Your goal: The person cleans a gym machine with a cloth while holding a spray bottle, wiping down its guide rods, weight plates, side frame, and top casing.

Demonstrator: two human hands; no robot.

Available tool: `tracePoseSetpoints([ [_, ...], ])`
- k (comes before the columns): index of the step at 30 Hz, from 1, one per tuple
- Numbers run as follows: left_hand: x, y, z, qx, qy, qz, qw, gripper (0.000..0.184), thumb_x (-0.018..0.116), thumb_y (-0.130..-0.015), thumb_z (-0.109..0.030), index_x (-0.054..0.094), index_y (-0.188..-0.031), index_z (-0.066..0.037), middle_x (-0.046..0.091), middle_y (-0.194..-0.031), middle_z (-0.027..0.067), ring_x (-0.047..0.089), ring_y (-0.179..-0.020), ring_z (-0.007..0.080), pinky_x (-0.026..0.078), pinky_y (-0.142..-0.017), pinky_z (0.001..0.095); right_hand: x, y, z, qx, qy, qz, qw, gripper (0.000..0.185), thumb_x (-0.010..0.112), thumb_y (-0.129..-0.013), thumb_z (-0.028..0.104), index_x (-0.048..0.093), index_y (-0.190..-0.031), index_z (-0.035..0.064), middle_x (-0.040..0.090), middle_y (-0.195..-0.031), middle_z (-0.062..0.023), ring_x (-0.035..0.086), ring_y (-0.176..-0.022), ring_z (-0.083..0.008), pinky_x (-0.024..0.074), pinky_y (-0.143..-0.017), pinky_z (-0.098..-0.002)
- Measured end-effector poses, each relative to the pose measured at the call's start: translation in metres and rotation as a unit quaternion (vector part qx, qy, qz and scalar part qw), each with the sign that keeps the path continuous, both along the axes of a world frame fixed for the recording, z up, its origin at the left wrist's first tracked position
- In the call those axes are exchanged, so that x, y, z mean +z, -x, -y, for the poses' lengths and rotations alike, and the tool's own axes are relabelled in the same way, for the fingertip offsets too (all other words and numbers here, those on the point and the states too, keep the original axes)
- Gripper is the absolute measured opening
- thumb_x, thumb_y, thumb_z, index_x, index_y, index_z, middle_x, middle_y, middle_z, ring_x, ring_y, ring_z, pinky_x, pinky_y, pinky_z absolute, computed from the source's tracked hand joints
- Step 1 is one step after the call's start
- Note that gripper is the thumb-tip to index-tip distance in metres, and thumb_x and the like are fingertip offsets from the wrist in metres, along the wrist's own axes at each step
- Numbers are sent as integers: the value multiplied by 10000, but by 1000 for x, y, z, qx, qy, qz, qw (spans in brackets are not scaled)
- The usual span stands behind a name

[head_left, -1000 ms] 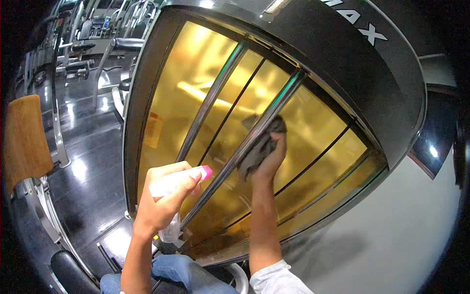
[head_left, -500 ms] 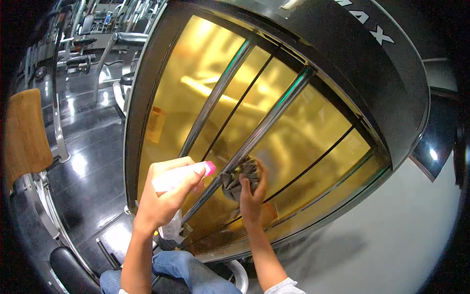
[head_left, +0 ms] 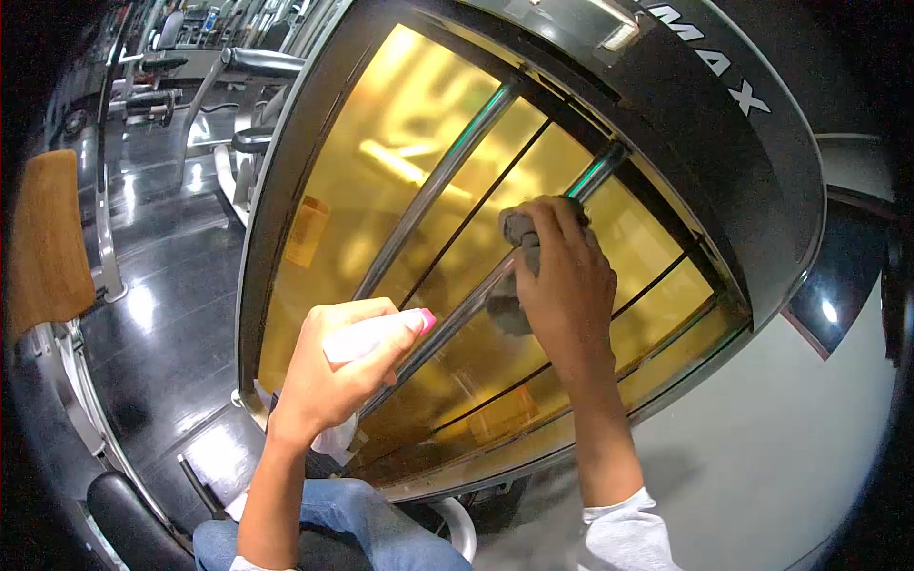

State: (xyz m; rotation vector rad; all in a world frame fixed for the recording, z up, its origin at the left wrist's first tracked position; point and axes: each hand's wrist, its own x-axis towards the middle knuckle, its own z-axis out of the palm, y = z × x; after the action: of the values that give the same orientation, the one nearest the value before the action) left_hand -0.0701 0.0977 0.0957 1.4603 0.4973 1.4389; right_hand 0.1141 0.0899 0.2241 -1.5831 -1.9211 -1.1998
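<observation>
My left hand (head_left: pixel 338 366) is closed around the neck of a spray bottle (head_left: pixel 376 338) with a white head and a pink nozzle. Part of its clear body shows below the hand. Higher up and to the right, my right hand (head_left: pixel 574 285) grips a dark grey cloth (head_left: pixel 514 309) wrapped at the right-hand metal guide rod (head_left: pixel 466 309). A second metal rod (head_left: pixel 419 205) runs parallel on the left. Behind both rods is a yellow, glossy panel (head_left: pixel 381 114) set in the dark frame of a gym machine.
The machine's black top cover (head_left: pixel 666 76) carries white letters. At left stand a brown pad (head_left: pixel 57 233) on a metal post and other gym equipment (head_left: pixel 257 67) on a dark shiny floor (head_left: pixel 162 381). A black seat pad (head_left: pixel 133 519) is at lower left, and a pale floor (head_left: pixel 762 447) lies at right.
My right hand has moved up along the right rod with the cloth. My left hand still holds the spray bottle, shifted slightly right in view.
</observation>
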Motion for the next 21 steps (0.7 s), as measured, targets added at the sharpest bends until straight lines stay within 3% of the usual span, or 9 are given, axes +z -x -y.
tracePoseSetpoints([
  [2,0,5,2,-36,13,-12,999,333,604,-942,-276,636,-754,-2,608,-663,36,583,-564,92,481,-530,245,-2,6,2,-44,89,0,995,323,698,-787,148,561,-1078,112,587,-1114,-83,630,-970,-353,521,-809,-472],
  [5,-2,10,6,-33,31,21,999,283,645,-911,-271,689,-802,-14,546,-563,-9,565,-502,63,405,-469,225,-31,5,-10,-91,137,36,986,321,709,-785,220,559,-1038,90,585,-1079,-103,655,-876,-363,534,-751,-479],
  [10,-1,21,11,-22,35,-3,999,277,649,-910,-267,697,-812,-13,548,-565,-5,562,-481,70,408,-463,225,-47,12,-8,-84,169,59,980,323,705,-798,228,563,-1034,58,578,-1077,-115,672,-840,-345,551,-702,-457],
  [12,2,19,10,-14,34,-10,999,278,652,-910,-270,696,-808,-14,548,-563,-4,562,-476,72,406,-457,226,-69,6,-11,-78,189,44,978,336,710,-797,232,566,-1040,52,573,-1092,-112,678,-830,-339,556,-686,-451],
  [14,0,16,10,-3,22,13,1000,292,658,-914,-283,691,-790,-20,542,-552,-4,569,-473,74,398,-445,226,-107,2,-7,-94,202,108,969,251,672,-791,213,592,-985,76,570,-1050,-50,682,-786,-255,553,-635,-373],
  [17,3,20,13,-12,38,-12,999,299,659,-914,-283,677,-767,-23,541,-551,-3,572,-470,78,395,-437,230,-155,-16,-10,-40,136,146,979,287,690,-756,179,591,-1016,111,568,-1106,-33,680,-766,-276,561,-596,-402],
  [18,2,19,12,-13,38,-13,999,299,659,-914,-283,677,-767,-23,541,-551,-3,572,-470,78,395,-437,230,-148,-15,-6,-41,137,144,979,287,690,-756,179,591,-1016,111,568,-1106,-33,680,-766,-276,561,-596,-402],
  [20,1,18,11,-11,30,-17,999,305,660,-912,-280,662,-749,-22,537,-546,-1,579,-474,80,397,-436,233,-122,-12,3,9,284,17,959,333,692,-740,135,590,-1055,168,574,-1158,-12,671,-847,-277,570,-619,-421],
  [21,2,17,11,-11,30,-19,999,305,660,-912,-280,662,-749,-22,537,-546,-1,579,-474,80,397,-436,233,-116,-14,3,10,285,15,958,333,692,-740,135,589,-1055,168,574,-1158,-12,671,-847,-277,570,-619,-421],
])
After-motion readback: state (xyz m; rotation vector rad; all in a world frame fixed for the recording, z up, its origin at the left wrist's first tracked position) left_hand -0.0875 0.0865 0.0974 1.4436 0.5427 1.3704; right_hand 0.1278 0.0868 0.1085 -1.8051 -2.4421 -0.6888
